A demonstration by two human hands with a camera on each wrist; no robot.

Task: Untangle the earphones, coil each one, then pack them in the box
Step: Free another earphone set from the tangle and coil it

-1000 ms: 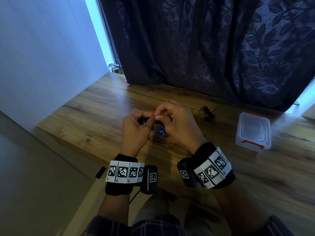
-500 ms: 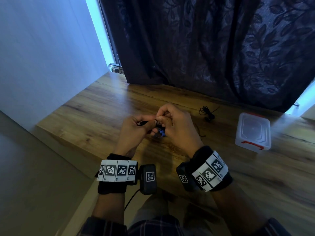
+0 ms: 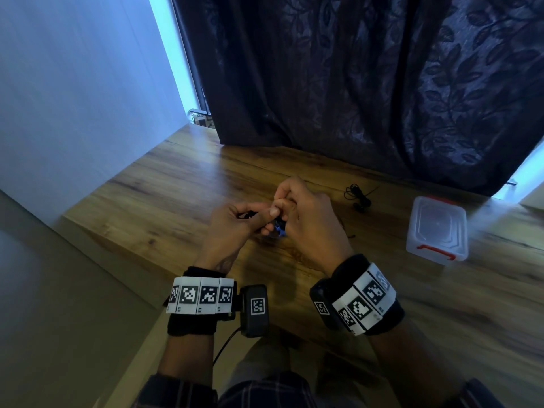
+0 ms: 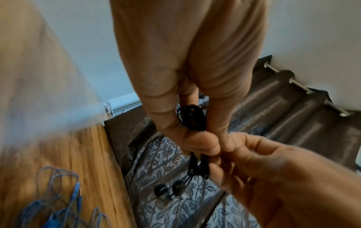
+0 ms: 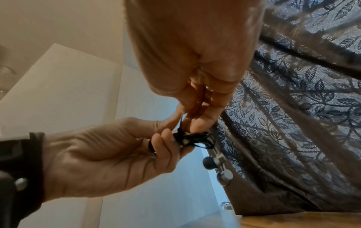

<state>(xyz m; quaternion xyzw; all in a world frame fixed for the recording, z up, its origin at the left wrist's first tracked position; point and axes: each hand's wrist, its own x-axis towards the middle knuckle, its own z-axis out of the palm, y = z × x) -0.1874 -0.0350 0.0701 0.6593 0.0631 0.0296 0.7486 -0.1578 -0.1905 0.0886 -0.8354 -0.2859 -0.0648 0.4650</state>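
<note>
Both hands hold a coiled black earphone [image 4: 192, 118] above the wooden table [image 3: 176, 195]. My left hand [image 3: 235, 219] pinches the coil [image 5: 195, 138] between thumb and fingers. My right hand [image 3: 300, 213] pinches the cable at the coil's end [image 4: 195, 166]. Its two earbuds [image 5: 215, 168] dangle below the coil. A blue earphone [image 4: 58, 205] lies loose on the table under the hands, partly visible [image 3: 279, 229] between them. Another black earphone [image 3: 357, 195] lies bundled farther back on the right. The clear box [image 3: 437, 228] with red clips stands closed at the right.
A dark leaf-patterned curtain [image 3: 353, 83] hangs along the table's far edge. A white wall [image 3: 73, 83] borders the left side. The table's near-left edge drops to the floor [image 3: 59, 319].
Both hands drew slightly closer to me and turned a little while working the black coil. The left wrist dropped lower. The other items stayed put.
</note>
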